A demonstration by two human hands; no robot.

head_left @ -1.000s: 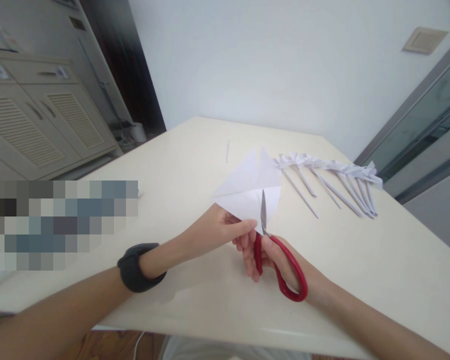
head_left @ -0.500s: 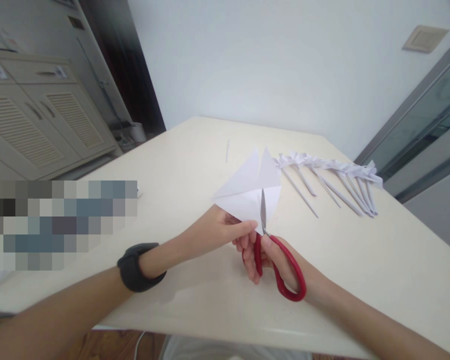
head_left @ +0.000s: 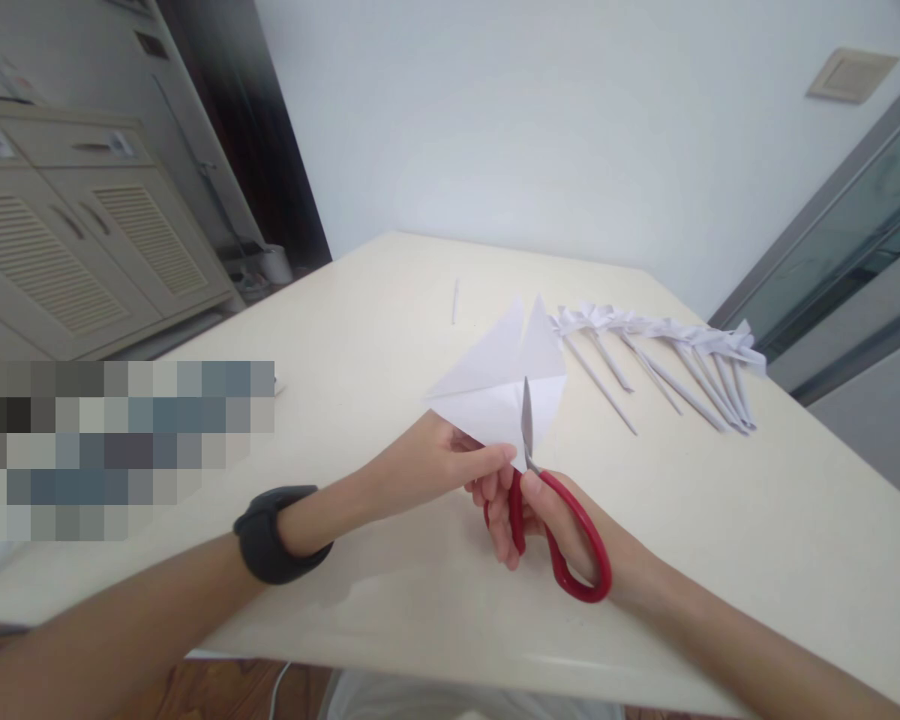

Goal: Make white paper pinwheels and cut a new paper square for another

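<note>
My left hand (head_left: 427,465) pinches the near corner of a folded white paper (head_left: 495,385) held just above the cream table (head_left: 360,330). In my right hand (head_left: 547,525) are red-handled scissors (head_left: 559,530), fingers through the loops. Their steel blades point away from me and sit in the paper's near edge, right of my left thumb. A dark band wraps my left wrist.
A row of several rolled white paper sticks with ruffled tops (head_left: 660,355) lies on the table to the far right. A thin paper sliver (head_left: 455,300) lies beyond the folded sheet. A louvred cabinet (head_left: 82,250) stands left; a glass door is at right.
The folded paper has turned and lifted slightly, its far tips spreading a little. The scissors and both hands stay almost where they were.
</note>
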